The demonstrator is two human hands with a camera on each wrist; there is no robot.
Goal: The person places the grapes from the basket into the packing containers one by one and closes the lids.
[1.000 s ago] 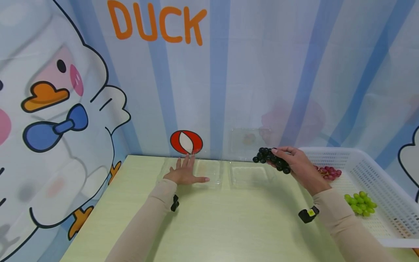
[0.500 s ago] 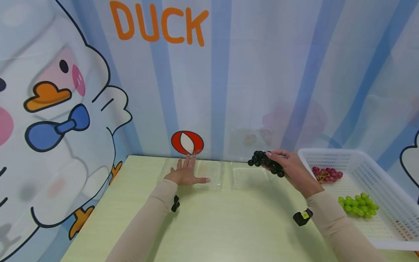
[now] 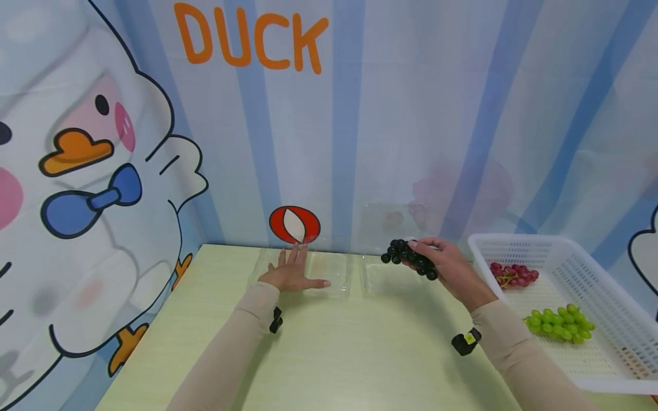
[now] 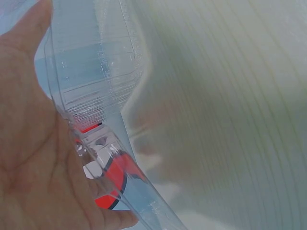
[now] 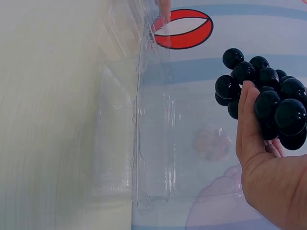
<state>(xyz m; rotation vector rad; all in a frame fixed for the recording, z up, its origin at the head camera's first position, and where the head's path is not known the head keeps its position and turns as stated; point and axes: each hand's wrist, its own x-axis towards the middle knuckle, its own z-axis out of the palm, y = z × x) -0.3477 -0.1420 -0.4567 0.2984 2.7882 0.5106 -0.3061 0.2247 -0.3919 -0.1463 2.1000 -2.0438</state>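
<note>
My right hand [image 3: 452,273] grips a bunch of black grapes [image 3: 397,252] above the right clear plastic box [image 3: 379,281]. Round, shiny grapes [image 5: 290,117] hang past the fingertips in the right wrist view. That box stands with its see-through lid [image 3: 377,220] raised against the backdrop. To its left is a second clear plastic box [image 3: 334,273]. My left hand [image 3: 290,276] lies over this one, fingers spread and straight. Seen from the left wrist, the palm [image 4: 33,143] is right against the clear plastic rim [image 4: 60,91].
A white perforated basket [image 3: 624,297] stands at the right of the pale table [image 3: 329,354]. It holds a bunch of red grapes [image 3: 516,275] and a bunch of green grapes [image 3: 560,324]. A striped backdrop [image 3: 396,114] with a duck print rises behind the table.
My right hand has moved left and slightly down with the black grapes, further over the right box. The left hand stays in place.
</note>
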